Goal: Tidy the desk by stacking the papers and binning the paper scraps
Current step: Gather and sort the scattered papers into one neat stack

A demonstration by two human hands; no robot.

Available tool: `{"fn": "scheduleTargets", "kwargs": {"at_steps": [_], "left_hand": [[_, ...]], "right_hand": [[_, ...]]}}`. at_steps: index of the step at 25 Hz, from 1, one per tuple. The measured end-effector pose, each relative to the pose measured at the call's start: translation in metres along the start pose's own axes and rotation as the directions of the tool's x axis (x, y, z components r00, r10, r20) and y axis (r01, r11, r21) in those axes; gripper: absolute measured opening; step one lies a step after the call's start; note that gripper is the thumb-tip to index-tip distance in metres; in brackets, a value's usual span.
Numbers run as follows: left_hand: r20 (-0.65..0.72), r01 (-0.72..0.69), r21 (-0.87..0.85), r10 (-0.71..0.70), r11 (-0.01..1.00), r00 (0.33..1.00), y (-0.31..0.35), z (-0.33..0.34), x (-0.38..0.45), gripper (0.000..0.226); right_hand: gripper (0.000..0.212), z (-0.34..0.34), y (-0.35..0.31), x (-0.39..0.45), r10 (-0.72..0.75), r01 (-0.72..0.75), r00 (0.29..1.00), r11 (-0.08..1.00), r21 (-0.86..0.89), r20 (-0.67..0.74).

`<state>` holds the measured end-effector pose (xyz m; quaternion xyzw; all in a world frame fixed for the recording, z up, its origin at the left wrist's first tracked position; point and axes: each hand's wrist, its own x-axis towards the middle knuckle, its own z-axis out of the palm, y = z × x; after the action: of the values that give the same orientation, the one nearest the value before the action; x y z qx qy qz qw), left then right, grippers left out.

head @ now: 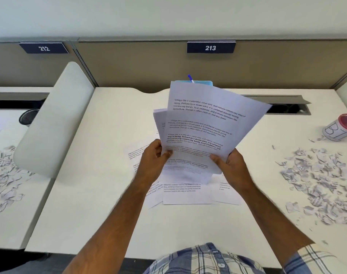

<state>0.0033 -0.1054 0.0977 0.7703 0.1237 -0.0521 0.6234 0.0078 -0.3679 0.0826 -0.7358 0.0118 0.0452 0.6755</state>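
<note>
Fingers of both hands curl round fanned papers (pixel 204 123): left hand (pixel 153 159) grips the lower left edge, right hand (pixel 231 165) the lower right. Text begins "Village life". Scraps (pixel 319 180) lie right of the right hand; signs (pixel 210 47) read 212, 213.

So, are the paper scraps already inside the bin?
No, the paper scraps lie spread on the desk, beside the bin.

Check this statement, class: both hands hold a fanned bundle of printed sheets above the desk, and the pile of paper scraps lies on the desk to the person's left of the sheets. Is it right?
One detail is wrong. The head view shows both hands, left hand and right hand, holding the fanned printed sheets above the desk, but this desk's paper scraps lie to the person's right, not left.
</note>
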Motion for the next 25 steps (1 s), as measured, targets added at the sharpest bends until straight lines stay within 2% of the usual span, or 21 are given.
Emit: {"fn": "scheduleTargets", "kwargs": {"at_steps": [5,14,19,25], "left_hand": [[0.011,-0.015,0.033,0.015,0.999,1.000,0.000,0.004,0.001,0.031],[-0.006,0.003,0.056,-0.003,0.998,1.000,-0.005,0.002,0.004,0.025],[0.091,-0.027,0.085,0.019,0.996,0.996,-0.002,0.002,0.003,0.034],[0.012,-0.048,0.042,0.047,0.998,0.999,0.001,0.001,0.008,0.028]], "right_hand": [[0.036,0.004,-0.001,0.000,-0.042,0.041,0.999,0.998,-0.054,-0.015],[0.040,0.012,0.006,-0.001,-0.059,0.061,0.998,0.994,-0.092,0.019],[0.039,0.013,0.006,0.000,-0.044,0.047,0.998,0.996,-0.076,0.033],[0.040,0.014,0.002,0.001,-0.024,0.021,0.999,0.997,-0.072,-0.037]]}}
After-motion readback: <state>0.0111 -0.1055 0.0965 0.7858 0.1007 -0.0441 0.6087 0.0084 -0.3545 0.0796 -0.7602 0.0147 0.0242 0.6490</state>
